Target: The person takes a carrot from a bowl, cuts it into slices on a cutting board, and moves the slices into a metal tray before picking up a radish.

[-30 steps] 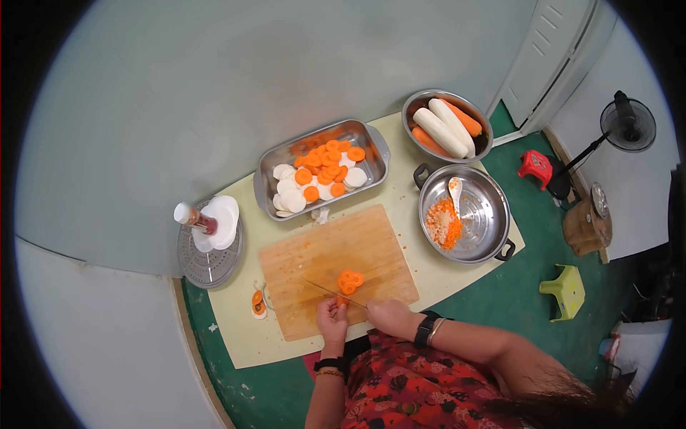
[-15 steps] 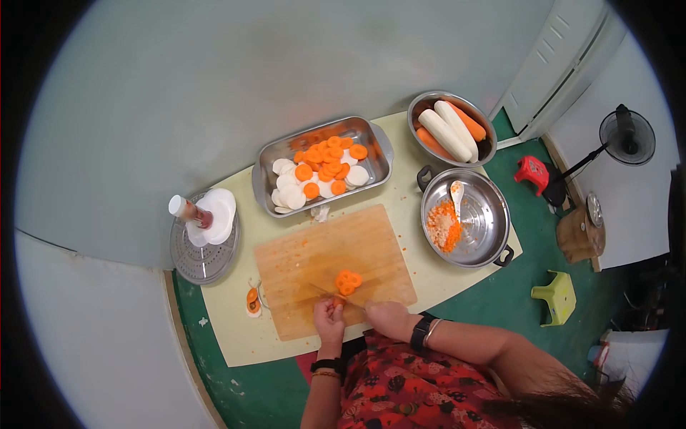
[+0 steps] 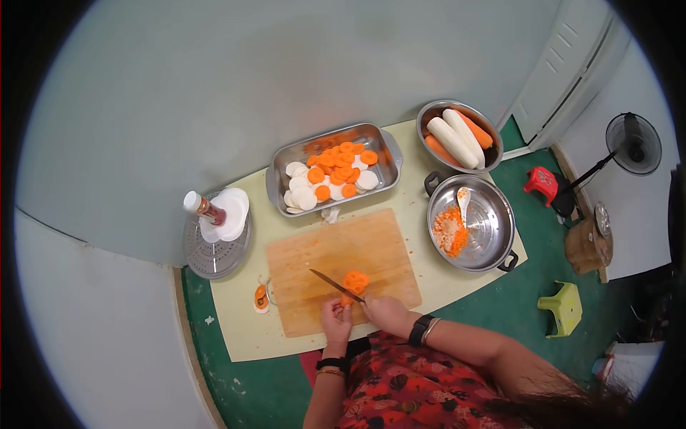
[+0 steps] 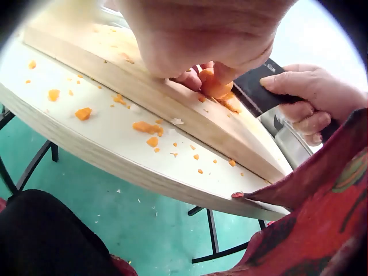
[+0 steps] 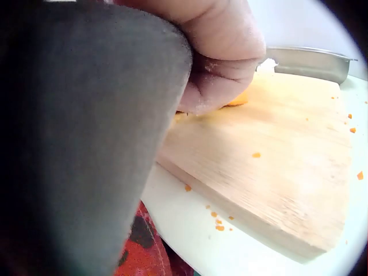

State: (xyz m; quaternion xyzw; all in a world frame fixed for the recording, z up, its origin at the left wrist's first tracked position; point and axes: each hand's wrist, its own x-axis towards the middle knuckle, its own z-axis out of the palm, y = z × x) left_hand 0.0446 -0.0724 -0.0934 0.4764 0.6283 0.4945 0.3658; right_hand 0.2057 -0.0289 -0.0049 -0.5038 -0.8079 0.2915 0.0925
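Observation:
Near the front of a wooden cutting board [image 3: 300,261], my left hand [image 3: 336,320] holds a short carrot piece [image 4: 215,85] with its fingertips. My right hand [image 3: 386,313] grips the handle of a kitchen knife [image 3: 331,280]; in the left wrist view the dark blade stands right beside the carrot. From the right hand the blade points toward the far left of the board, crossing just beyond the left fingertips. A small cluster of carrot slices [image 3: 356,279] lies on the board past the blade. In the right wrist view, the right hand's fingers hide most of the carrot.
Behind the board stands a metal tray [image 3: 391,163] of carrot and white radish slices. To the right are a pot [image 3: 493,225] with diced bits and a spoon, and a bowl [image 3: 427,114] of whole vegetables. A steamer rack [image 3: 200,261] holding a bottle sits left.
The knife has shifted and tilted, its blade now showing broader and darker beside the slices. Both hands stay at the carrot. The whole head view has swung slightly.

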